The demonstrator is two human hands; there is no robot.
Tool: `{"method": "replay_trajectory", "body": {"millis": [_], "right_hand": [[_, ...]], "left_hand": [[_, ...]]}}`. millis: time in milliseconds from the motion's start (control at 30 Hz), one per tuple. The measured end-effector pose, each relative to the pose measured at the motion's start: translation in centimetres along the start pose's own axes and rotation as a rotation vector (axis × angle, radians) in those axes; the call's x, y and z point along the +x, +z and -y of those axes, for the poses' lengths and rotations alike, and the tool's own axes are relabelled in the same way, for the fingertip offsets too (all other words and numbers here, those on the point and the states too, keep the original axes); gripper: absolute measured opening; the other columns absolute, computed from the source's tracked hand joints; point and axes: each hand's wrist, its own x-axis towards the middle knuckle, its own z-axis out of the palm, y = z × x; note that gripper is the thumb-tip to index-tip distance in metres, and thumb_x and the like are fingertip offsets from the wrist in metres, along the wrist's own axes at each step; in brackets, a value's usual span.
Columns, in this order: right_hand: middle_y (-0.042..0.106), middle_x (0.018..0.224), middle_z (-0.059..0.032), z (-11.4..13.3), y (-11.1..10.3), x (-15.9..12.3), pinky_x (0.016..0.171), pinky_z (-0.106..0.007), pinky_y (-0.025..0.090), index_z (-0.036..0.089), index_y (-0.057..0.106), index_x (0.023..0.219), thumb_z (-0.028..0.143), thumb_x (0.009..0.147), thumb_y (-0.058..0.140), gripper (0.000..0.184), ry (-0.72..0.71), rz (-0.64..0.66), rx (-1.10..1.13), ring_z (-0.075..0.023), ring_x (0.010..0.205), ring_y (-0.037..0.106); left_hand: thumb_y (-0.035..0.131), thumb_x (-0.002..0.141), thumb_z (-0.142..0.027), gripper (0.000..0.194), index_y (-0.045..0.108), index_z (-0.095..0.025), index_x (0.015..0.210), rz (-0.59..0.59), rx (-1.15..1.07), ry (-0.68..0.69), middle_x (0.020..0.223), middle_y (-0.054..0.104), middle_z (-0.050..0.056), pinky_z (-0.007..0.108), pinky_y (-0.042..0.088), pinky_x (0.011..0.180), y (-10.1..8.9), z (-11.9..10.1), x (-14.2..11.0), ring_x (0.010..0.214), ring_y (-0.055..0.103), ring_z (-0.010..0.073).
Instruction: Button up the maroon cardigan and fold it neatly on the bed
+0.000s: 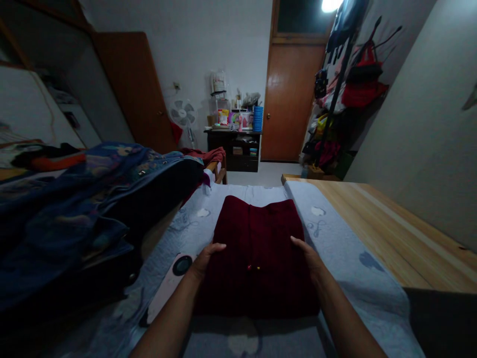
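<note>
A folded dark red garment [261, 293] lies in front of me, a seam line running down its upper half and two small shiny bits near its middle. My left hand [204, 258] grips its left side, thumb on top and fingers hidden beneath. On the opposite edge, my right hand [307, 256] holds it the same way. Under the garment spreads a light blue patterned bed sheet [346, 268]. Beside my left forearm rests a pale phone [169, 288] with a large round camera, partly covered by the arm.
Blue denim clothing [85, 199] and dark cloth are heaped at the left. A wooden board surface [395, 223] runs along the right. Farther back stand a white fan [183, 114], a dark cabinet [233, 161] and a wooden door [288, 99]. Bags [363, 84] hang at the right.
</note>
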Motion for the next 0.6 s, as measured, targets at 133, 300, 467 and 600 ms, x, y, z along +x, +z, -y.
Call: {"method": "replay_trajectory", "body": {"millis": [133, 300, 467, 600], "right_hand": [[0.075, 0.089, -0.0075, -1.6, -1.2, -0.1, 0.085, -0.045, 0.055, 0.023, 0.064, 0.109, 0.032, 0.077, 0.064, 0.034, -0.058, -0.012, -0.111, -0.0278, 0.088, 0.071], [0.074, 0.093, -0.0082, -2.0, -1.4, -0.3, 0.084, -0.045, 0.056, 0.022, 0.059, 0.12, 0.03, 0.075, 0.068, 0.046, -0.131, -0.032, -0.154, -0.0272, 0.087, 0.071], [0.074, 0.099, -0.0075, 0.3, -1.0, 0.5, 0.086, -0.04, 0.056, 0.02, 0.063, 0.111, 0.026, 0.075, 0.069, 0.037, -0.183, -0.023, -0.183, -0.0247, 0.086, 0.071], [0.075, 0.087, -0.0094, 2.7, -0.7, 2.6, 0.084, -0.04, 0.056, 0.015, 0.065, 0.102, 0.034, 0.082, 0.059, 0.028, -0.02, -0.015, -0.11, -0.0237, 0.079, 0.072]], "left_hand": [[0.066, 0.069, -0.024, 0.04, 0.064, -0.015, 0.108, -0.079, 0.145, 0.066, 0.084, 0.074, 0.011, 0.042, 0.055, 0.075, -1.0, 1.3, -0.1, 0.075, 0.071, 0.0293], [0.076, 0.064, -0.02, 0.051, 0.057, -0.017, 0.111, -0.244, 0.206, 0.154, 0.09, 0.073, 0.009, 0.038, 0.055, 0.077, -2.1, 1.0, 0.7, 0.076, 0.07, 0.0245], [0.084, 0.061, -0.028, 0.06, 0.054, -0.013, 0.11, -0.31, 0.247, 0.198, 0.086, 0.072, 0.011, 0.038, 0.055, 0.074, -1.6, -1.4, 2.4, 0.074, 0.07, 0.0245], [0.083, 0.063, -0.029, 0.047, 0.06, -0.011, 0.1, -0.237, 0.22, 0.139, 0.077, 0.072, 0.011, 0.036, 0.055, 0.065, -0.1, -3.4, 4.6, 0.064, 0.069, 0.0248]]}}
